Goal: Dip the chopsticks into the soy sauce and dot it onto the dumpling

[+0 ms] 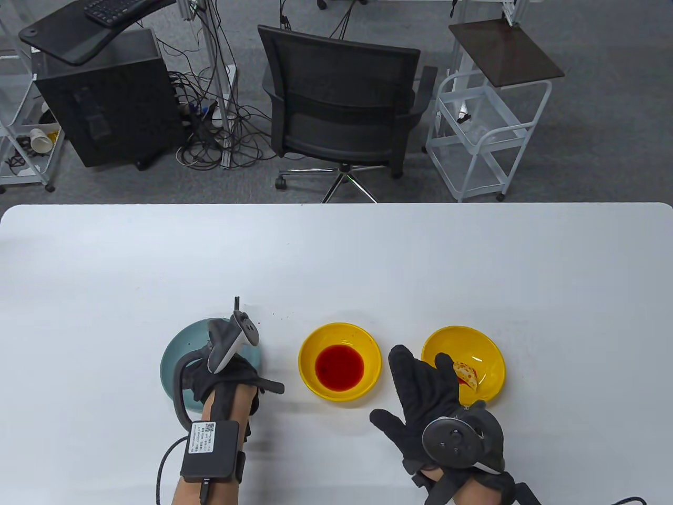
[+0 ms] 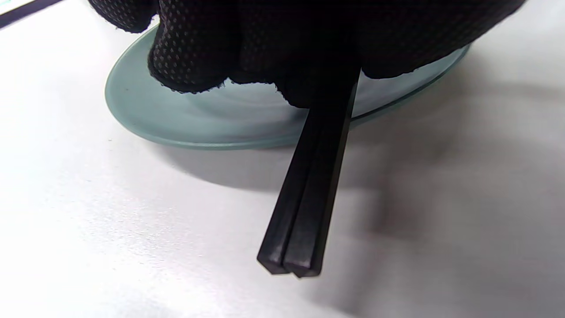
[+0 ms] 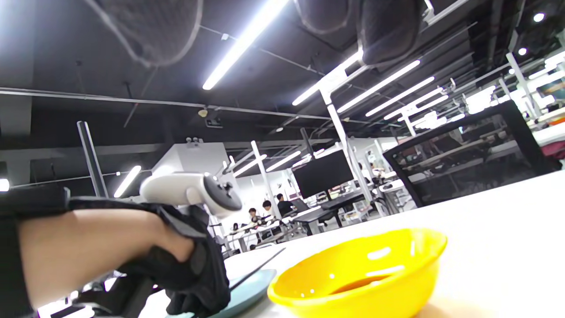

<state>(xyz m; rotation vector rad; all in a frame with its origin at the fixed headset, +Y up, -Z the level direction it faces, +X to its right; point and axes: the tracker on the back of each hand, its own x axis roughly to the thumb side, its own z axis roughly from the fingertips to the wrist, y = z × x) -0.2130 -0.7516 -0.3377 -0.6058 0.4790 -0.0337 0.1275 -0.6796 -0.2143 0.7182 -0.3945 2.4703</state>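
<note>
Fingers [image 2: 194, 53] of the left hand [image 1: 223, 376] are clamping the chopsticks [image 2: 309, 185] over the teal plate [image 2: 145, 110], ready for dipping; the right hand [image 1: 426, 389], fingers apart, is steadying beside the dumpling bowl [image 1: 491, 363] at three o'clock.

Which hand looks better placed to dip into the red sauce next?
The left hand, I'd say. It already grips the pair of black chopsticks over the pale teal plate, beside the yellow bowl of red sauce. The right hand lies open and holds nothing.

Gloved left hand [image 2: 282, 39] grips black chopsticks [image 2: 309, 185] over teal plate [image 2: 145, 115].
</note>
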